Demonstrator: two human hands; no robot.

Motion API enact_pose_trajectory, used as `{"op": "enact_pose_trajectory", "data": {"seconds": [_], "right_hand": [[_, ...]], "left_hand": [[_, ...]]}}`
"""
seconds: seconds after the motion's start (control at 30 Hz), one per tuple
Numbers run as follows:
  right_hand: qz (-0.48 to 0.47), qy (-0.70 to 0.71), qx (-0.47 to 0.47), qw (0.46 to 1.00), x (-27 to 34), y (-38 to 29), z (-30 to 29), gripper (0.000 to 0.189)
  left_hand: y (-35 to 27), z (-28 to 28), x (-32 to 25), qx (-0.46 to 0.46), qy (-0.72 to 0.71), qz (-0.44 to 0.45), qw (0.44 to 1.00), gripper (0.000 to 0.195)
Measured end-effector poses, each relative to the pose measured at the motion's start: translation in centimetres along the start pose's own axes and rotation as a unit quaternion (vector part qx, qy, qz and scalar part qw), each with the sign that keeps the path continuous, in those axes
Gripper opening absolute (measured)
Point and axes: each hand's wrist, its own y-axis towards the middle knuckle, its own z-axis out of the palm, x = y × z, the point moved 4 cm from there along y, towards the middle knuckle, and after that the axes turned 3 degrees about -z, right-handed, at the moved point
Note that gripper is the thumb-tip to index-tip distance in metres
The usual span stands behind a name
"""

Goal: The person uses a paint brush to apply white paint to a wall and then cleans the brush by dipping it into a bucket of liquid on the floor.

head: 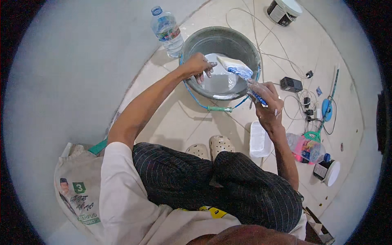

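Observation:
A wide paintbrush [239,68] with pale bristles and a blue handle is in my right hand [267,99], tilted over a grey plastic bucket [211,39]. White paint [219,81] lies in the bottom of the bucket, and white smears mark its near rim. My left hand [199,67] reaches over the bucket's left rim with fingers loosely bent and apart, holding nothing; its fingertips are paint-stained. The bucket's blue wire handle with a green grip [219,109] hangs down on the near side. White specks show on my right hand too.
A water bottle [168,32] stands left of the bucket near the wall. On the tiles to the right are cables, a black adapter [291,84], a white plastic tray [259,139], a lying bottle [306,148] and paint tubs [283,12]. Beige clogs [221,144] are below the bucket.

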Motion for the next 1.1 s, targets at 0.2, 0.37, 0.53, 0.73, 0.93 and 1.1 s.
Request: {"op": "enact_pose_trajectory", "data": {"seconds": [0.2, 0.37, 0.53, 0.73, 0.93, 1.1], "right_hand": [[0.024, 0.018, 0.052, 0.998, -0.7, -0.7, 0.4, 0.037], [0.020, 0.018, 0.022, 0.999, 0.1, -0.2, 0.1, 0.039], [-0.024, 0.007, 0.004, 1.000, 0.6, -0.6, 0.4, 0.041], [0.005, 0.007, 0.025, 1.000, -0.2, -1.1, 1.1, 0.041], [-0.015, -0.012, -0.018, 1.000, 0.5, -0.7, 0.4, 0.039], [-0.007, 0.008, 0.001, 1.000, 0.5, -0.8, 1.0, 0.037]], "left_hand": [[-0.1, 0.0, -0.3, -0.013, -0.012, 0.031, 0.999, 0.035], [-1.1, 0.1, -1.1, -0.066, -0.020, 0.048, 0.996, 0.031], [-1.0, -0.2, -0.9, -0.118, -0.020, 0.091, 0.989, 0.035], [-1.0, -0.1, -1.0, -0.144, -0.030, 0.103, 0.984, 0.043], [-0.9, -0.2, -0.8, -0.146, -0.027, 0.099, 0.984, 0.046], [-0.6, -0.3, -0.7, -0.133, -0.022, 0.111, 0.985, 0.049]]}}
